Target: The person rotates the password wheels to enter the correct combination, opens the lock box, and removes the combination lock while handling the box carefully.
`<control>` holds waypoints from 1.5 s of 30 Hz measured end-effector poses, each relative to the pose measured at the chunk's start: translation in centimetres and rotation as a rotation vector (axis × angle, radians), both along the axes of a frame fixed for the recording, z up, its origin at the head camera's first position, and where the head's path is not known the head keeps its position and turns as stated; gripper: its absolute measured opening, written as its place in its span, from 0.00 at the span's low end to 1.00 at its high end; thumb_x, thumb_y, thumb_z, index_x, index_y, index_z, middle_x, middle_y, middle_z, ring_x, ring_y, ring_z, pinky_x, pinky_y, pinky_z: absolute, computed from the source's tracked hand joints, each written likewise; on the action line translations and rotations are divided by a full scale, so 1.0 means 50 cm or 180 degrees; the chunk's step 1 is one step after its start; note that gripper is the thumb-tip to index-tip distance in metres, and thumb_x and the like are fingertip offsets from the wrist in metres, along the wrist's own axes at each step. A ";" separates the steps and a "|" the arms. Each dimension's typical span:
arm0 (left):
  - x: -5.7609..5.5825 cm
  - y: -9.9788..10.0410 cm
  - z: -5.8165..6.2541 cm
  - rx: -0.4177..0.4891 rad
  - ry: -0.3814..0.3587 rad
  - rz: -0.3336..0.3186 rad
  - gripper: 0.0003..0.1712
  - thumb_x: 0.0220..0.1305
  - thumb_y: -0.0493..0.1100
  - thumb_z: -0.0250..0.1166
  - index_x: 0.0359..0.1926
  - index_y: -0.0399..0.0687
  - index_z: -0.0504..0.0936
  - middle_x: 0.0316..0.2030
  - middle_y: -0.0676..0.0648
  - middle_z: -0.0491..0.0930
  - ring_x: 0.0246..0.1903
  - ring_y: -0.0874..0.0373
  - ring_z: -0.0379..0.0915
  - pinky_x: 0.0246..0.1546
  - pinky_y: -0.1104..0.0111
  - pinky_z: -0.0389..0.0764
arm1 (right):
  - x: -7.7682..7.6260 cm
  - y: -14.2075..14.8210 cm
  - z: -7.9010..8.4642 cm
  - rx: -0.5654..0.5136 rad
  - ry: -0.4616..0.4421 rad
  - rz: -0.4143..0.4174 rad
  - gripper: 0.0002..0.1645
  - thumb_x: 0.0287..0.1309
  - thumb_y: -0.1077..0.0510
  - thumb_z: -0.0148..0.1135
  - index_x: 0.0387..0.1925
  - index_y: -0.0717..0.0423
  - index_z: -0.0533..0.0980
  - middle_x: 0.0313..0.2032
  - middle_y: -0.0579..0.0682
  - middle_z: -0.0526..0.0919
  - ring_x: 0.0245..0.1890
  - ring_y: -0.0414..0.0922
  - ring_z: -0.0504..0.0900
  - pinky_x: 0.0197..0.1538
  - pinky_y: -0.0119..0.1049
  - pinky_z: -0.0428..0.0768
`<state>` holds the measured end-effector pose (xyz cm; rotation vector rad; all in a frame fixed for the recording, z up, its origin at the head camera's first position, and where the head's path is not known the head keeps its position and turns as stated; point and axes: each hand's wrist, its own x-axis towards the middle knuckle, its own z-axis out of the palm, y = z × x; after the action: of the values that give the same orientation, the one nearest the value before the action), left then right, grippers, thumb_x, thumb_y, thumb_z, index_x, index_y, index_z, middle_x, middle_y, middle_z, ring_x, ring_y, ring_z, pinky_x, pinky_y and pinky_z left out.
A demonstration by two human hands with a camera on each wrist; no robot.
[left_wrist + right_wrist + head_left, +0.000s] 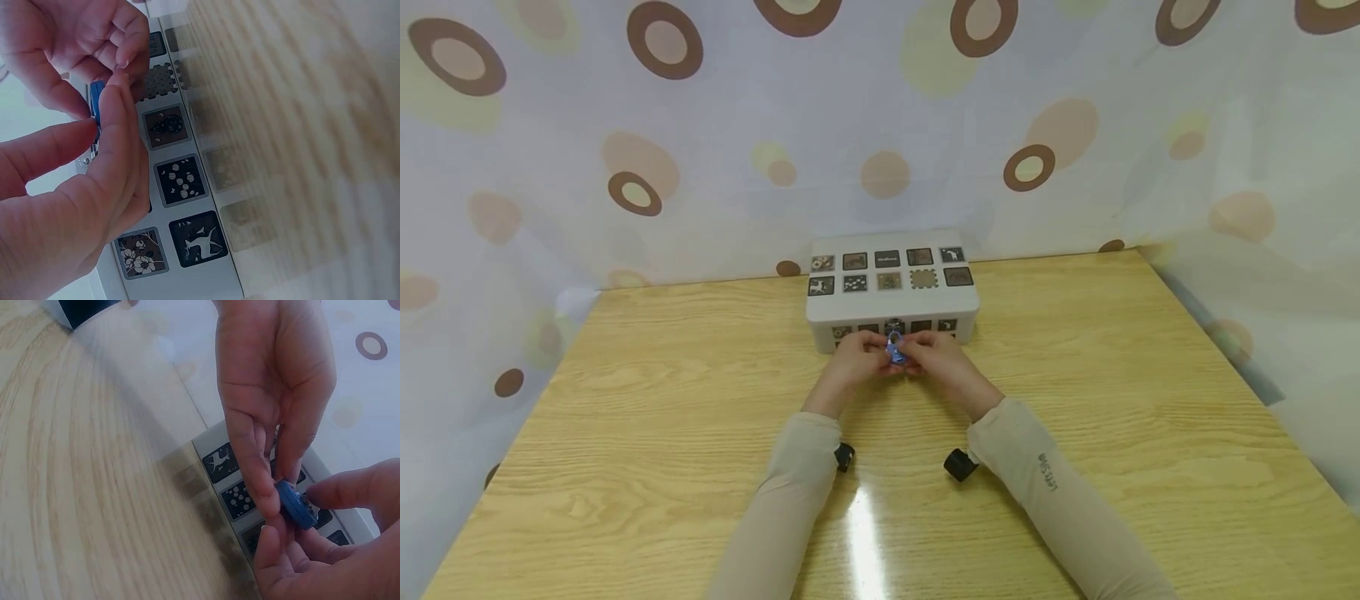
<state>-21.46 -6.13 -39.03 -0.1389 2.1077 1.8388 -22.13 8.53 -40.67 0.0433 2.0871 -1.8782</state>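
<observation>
A small blue padlock [896,352] is at the front of a white box [891,305], just below the metal latch [893,326]. My left hand [856,360] pinches it from the left, thumb against one face in the left wrist view. From the other side my right hand [942,360] pinches the same padlock [296,505], and the fingertips of both hands meet around it. The box lid is down. Fingers hide much of the padlock, and whether its shackle passes through the latch I cannot tell.
Dark square pictures [887,259] decorate the box, which stands near the back of a wooden table [662,433]. Behind it hangs a white curtain [820,108] with brown and beige circles. Black wrist devices [959,465] protrude below both sleeves.
</observation>
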 end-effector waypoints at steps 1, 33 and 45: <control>0.000 0.000 -0.001 0.0002 0.0002 -0.0003 0.17 0.65 0.24 0.51 0.54 0.22 0.69 0.36 0.38 0.76 0.34 0.50 0.80 0.43 0.66 0.84 | 0.000 0.000 -0.002 -0.0010 -0.0016 0.0009 0.21 0.67 0.62 0.54 0.53 0.77 0.70 0.42 0.57 0.78 0.30 0.37 0.76 0.37 0.28 0.80; -0.005 0.003 -0.007 0.0127 -0.0011 0.0141 0.22 0.63 0.23 0.52 0.59 0.26 0.68 0.29 0.43 0.74 0.24 0.59 0.77 0.39 0.69 0.84 | 0.008 -0.010 -0.021 -0.1102 -0.0304 -0.0180 0.18 0.67 0.67 0.50 0.52 0.79 0.68 0.34 0.50 0.78 0.28 0.38 0.78 0.37 0.27 0.80; -0.002 0.002 -0.007 0.0156 -0.0021 0.0127 0.23 0.62 0.22 0.54 0.59 0.28 0.70 0.26 0.44 0.75 0.24 0.58 0.78 0.40 0.67 0.85 | 0.007 -0.007 -0.020 -0.1195 -0.0371 -0.0129 0.18 0.67 0.67 0.50 0.52 0.80 0.68 0.35 0.52 0.77 0.29 0.40 0.78 0.39 0.29 0.80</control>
<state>-21.55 -6.03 -39.37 -0.1762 2.0678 1.9084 -21.79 8.18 -41.68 0.1034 1.6418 -2.2031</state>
